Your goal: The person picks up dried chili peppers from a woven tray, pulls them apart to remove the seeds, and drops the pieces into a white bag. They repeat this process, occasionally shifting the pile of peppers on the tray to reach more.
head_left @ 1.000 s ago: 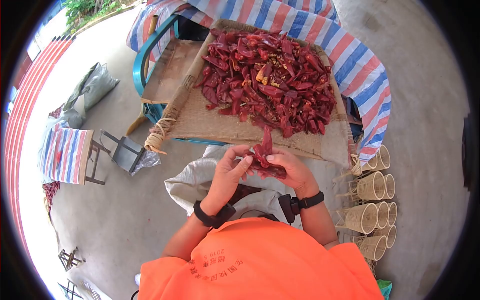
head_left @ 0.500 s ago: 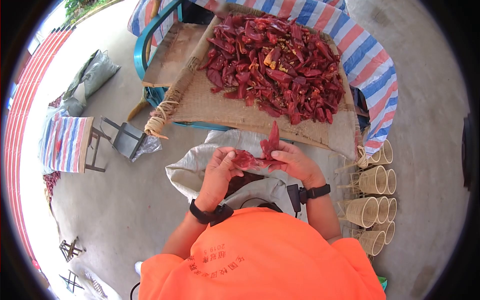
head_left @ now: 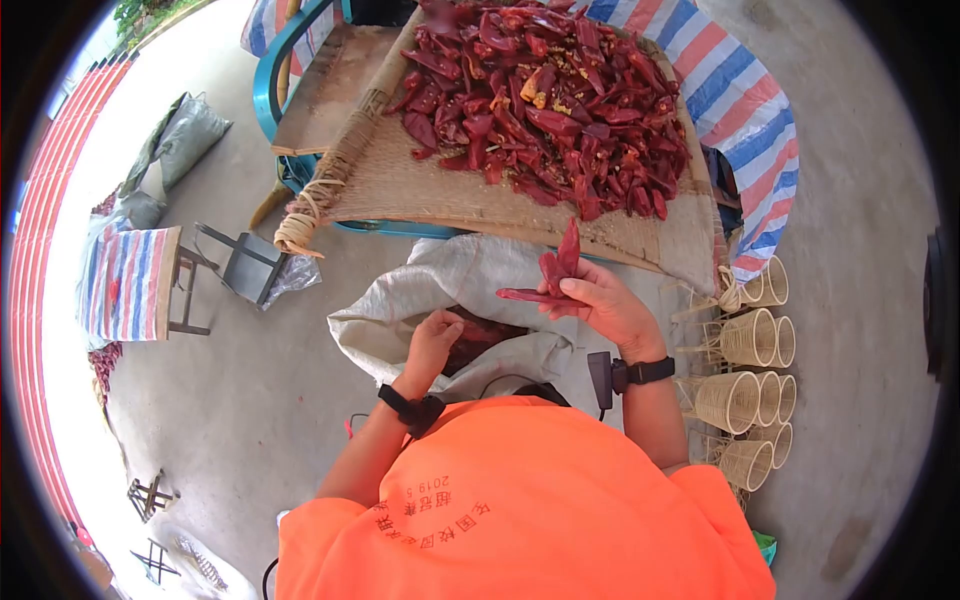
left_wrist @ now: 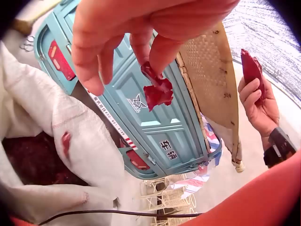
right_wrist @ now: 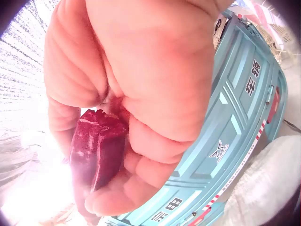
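Observation:
My left hand (head_left: 433, 345) is over the open white woven sack (head_left: 375, 330), which has dark red contents. In the left wrist view, its thumb and a finger pinch a torn piece of dried red chili pepper (left_wrist: 157, 92). Farther right and higher, my right hand (head_left: 622, 310) holds dried red chili peppers (head_left: 562, 262), one pointing up and another sticking out toward the left. The right wrist view shows the broken end of a pepper (right_wrist: 96, 136) between the curled fingers. Ahead lies a heap of dried red chilies (head_left: 560, 110) on a woven mat (head_left: 420, 195).
The mat rests on a teal vehicle bed (left_wrist: 150, 117). Striped sheeting (head_left: 740, 110) hangs at its right, above rows of wicker baskets (head_left: 728, 400). On the left are a small dark stool (head_left: 250, 268), a striped-covered stand (head_left: 130, 285) and stuffed sacks (head_left: 190, 140).
My hands have drawn apart: the left went down and left over the sack with a torn piece, while the right keeps the peppers and moved slightly right. The head view has shifted.

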### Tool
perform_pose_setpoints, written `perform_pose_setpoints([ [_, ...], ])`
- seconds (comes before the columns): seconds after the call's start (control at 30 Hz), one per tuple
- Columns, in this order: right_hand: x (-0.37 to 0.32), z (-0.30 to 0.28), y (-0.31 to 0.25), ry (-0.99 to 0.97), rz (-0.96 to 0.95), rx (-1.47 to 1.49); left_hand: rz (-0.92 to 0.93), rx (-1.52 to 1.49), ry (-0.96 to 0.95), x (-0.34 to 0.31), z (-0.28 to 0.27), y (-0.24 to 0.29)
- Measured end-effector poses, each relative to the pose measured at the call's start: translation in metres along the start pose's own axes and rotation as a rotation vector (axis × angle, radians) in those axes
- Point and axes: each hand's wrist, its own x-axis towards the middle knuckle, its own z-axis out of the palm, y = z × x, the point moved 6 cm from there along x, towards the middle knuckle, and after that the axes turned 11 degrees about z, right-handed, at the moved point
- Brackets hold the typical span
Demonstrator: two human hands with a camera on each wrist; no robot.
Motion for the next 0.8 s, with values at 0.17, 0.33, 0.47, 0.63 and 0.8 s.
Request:
perform_pose_setpoints([
  [0.17,-0.002,0.007,-0.001,-0.033,-0.002,-0.024,-0.026,-0.033,-0.110,-0.009,0.007,0.009],
  [0.33,-0.001,0.018,-0.003,-0.023,0.025,-0.163,-0.004,-0.172,-0.132,-0.018,0.026,0.076],
  [0.47,0.004,0.029,0.002,-0.029,0.058,-0.186,0.069,-0.410,-0.260,-0.022,0.044,0.121],
  [0.63,0.010,0.023,0.004,-0.017,0.026,-0.204,0.097,-0.345,-0.249,-0.020,0.041,0.109],
  [0.8,0.003,0.021,-0.005,0.003,-0.037,-0.269,0.069,-0.211,-0.244,-0.026,0.020,0.089],
])
